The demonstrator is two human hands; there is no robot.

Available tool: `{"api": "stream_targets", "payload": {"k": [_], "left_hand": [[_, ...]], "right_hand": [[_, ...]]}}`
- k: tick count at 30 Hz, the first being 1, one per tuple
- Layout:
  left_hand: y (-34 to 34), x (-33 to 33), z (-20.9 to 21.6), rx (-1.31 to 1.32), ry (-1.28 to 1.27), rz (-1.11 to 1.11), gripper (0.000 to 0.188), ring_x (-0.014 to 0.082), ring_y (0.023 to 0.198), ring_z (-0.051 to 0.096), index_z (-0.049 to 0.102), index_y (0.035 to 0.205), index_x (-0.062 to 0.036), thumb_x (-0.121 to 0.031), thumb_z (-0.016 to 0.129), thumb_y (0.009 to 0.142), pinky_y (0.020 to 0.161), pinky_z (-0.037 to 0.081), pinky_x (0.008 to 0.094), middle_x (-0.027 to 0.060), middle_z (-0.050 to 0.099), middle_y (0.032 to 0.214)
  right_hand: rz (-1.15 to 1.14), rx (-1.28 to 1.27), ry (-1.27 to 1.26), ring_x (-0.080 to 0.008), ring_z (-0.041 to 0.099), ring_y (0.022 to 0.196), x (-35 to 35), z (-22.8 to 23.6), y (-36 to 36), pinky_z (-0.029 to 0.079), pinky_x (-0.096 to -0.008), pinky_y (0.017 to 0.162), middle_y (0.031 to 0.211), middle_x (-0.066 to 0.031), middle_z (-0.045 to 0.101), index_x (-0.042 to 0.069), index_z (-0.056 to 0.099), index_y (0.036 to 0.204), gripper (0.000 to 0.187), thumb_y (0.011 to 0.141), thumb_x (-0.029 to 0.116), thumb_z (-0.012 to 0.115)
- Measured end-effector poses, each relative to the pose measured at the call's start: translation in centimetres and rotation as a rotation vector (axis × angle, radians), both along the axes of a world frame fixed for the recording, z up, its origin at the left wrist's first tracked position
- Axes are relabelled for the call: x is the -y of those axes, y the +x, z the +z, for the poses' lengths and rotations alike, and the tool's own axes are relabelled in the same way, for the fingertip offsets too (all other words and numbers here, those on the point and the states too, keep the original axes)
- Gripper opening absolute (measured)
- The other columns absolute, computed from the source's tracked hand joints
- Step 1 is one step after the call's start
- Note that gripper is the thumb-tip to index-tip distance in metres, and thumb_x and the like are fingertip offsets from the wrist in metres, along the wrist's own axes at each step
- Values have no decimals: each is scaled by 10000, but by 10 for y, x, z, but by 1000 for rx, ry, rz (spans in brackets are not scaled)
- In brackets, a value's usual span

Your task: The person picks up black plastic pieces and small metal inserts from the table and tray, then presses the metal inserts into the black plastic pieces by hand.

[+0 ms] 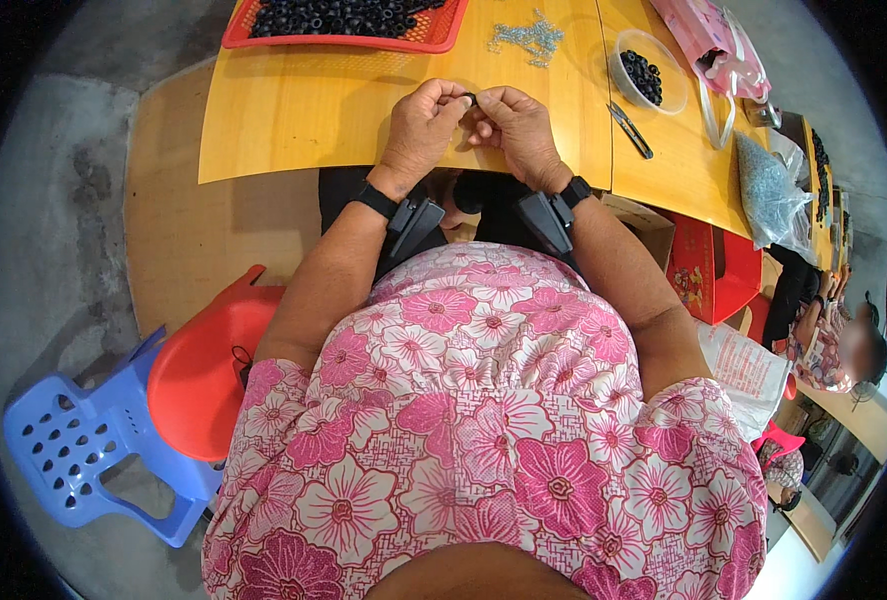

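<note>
We pinch a small black ring (471,99) between left hand (422,125) and right hand (517,128), both clamped on it, over the tabletop (294,110); bowl (648,72) and scissors (629,130) nearby.

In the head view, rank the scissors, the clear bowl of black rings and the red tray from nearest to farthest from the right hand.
1. Scissors, just right of the right hand.
2. Clear bowl, farther up and right.
3. Red tray, far up on the left.
</note>
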State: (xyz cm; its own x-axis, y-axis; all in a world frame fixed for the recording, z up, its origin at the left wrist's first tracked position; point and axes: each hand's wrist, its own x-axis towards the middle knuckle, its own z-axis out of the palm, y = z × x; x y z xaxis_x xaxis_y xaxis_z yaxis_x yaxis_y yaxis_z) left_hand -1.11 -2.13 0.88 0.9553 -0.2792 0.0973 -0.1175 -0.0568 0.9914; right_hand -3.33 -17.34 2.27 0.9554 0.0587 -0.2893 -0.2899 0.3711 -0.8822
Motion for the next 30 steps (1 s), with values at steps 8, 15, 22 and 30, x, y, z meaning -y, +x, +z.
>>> {"api": "stream_targets", "payload": {"k": [8, 15, 22, 30], "left_hand": [[-1, -3, 3, -54, -37, -19, 164, 51, 616, 513, 580, 977, 4, -136, 579, 891, 557, 442, 189, 0, 572, 731], [-3, -1, 8, -65, 18, -37, 147, 54, 589, 533, 590, 965, 5, -118, 583, 885, 523, 457, 194, 9, 592, 723], [2, -8, 11, -170, -9, -112, 160, 48, 583, 521, 604, 950, -2, -149, 571, 897, 531, 452, 187, -2, 586, 709], [11, -17, 6, -284, -77, -251, 171, 45, 611, 509, 610, 959, -9, -165, 562, 905, 561, 436, 176, -19, 569, 723]], "right_hand": [[-87, 41, -112, -136, 587, 600, -6, 3, -6, 555, -294, 613, 692, -62, 593, -38, 597, 940, 119, 890, 66, 571], [-126, 58, -142, -133, 588, 591, -10, 0, -8, 549, -282, 613, 694, -61, 598, -45, 590, 920, 113, 892, 61, 567], [-163, 196, -297, -108, 586, 604, -14, -5, -10, 520, -248, 576, 726, -60, 618, -45, 596, 896, 87, 881, 38, 574], [-172, 251, -258, -99, 583, 613, -17, -3, -11, 520, -243, 598, 761, -63, 632, -40, 600, 902, 67, 876, 12, 566]]}}
